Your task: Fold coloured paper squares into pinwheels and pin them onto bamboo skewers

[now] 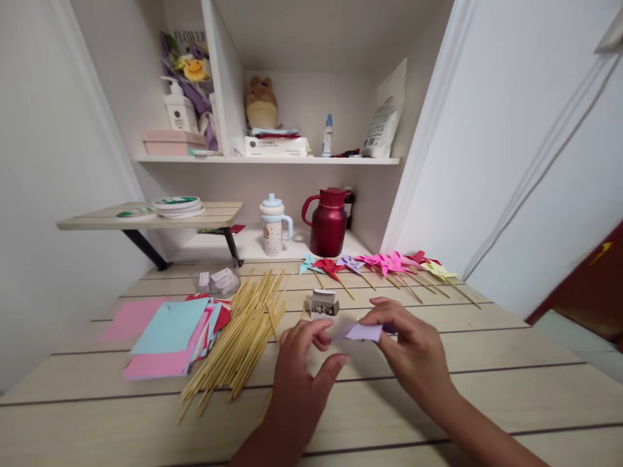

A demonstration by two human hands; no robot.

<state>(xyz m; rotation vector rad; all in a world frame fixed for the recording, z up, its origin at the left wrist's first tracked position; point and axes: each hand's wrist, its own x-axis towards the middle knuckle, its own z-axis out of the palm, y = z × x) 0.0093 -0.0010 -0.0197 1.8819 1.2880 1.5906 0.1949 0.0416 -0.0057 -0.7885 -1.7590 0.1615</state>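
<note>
Right now we pinch a small lilac paper [364, 332] between the fingers of our left hand [298, 376] and right hand [413, 353], just above the worktop [487, 389]. Likely light, floppy, easily creased; best held by its edges. Beyond the fingertips sits a small pin box [324, 303]; left of them, sticks [243, 334] and paper sheets [168, 334]; beyond, finished pinwheels [384, 264]. Nothing blocks us.

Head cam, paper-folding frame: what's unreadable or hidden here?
- Lilac paper, head view: its fold shape is hidden by the fingers of the left hand and right hand.
- Small box: contents too small to identify.
- Stack of coloured sheets: the lower sheets are covered by the top ones.
- Both forearms: cut off by the bottom edge.
</note>
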